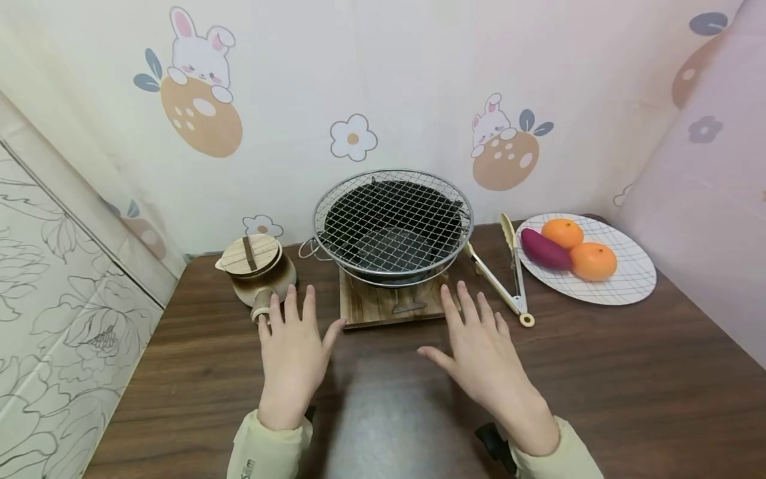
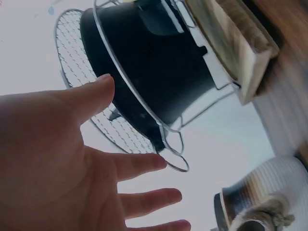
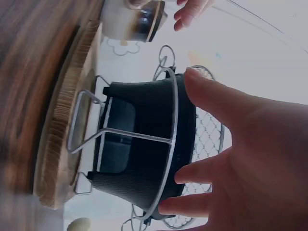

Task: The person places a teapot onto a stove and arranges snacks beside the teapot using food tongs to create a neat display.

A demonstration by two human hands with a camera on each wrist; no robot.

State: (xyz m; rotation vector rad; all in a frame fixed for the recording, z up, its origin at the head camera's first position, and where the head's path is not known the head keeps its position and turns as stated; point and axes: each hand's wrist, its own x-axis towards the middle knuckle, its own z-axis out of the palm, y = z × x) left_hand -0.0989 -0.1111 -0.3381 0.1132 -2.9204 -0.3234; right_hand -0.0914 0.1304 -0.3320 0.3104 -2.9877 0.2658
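Both hands hover over the front of the table with fingers straight and spread, holding nothing. The left hand (image 1: 293, 359) is nearest the side handle of a brown and cream teapot (image 1: 263, 283) with a wooden lid. Toward the front right corner of a wooden board (image 1: 383, 313) reaches the right hand (image 1: 483, 359). On that board stands a black tabletop grill (image 2: 149, 57) in a wire stand, topped by a round wire mesh (image 1: 391, 223). Right of the grill lie metal tongs (image 1: 519, 286) with cream tips, their arms spread apart.
A white checked plate (image 1: 637, 279) at the right holds two orange fruits (image 1: 594, 261) and a purple sweet-potato-like piece (image 1: 544, 250). A patterned curtain (image 1: 407, 80) hangs behind the brown wooden table (image 1: 383, 412). A floral panel (image 1: 66, 332) borders the left side.
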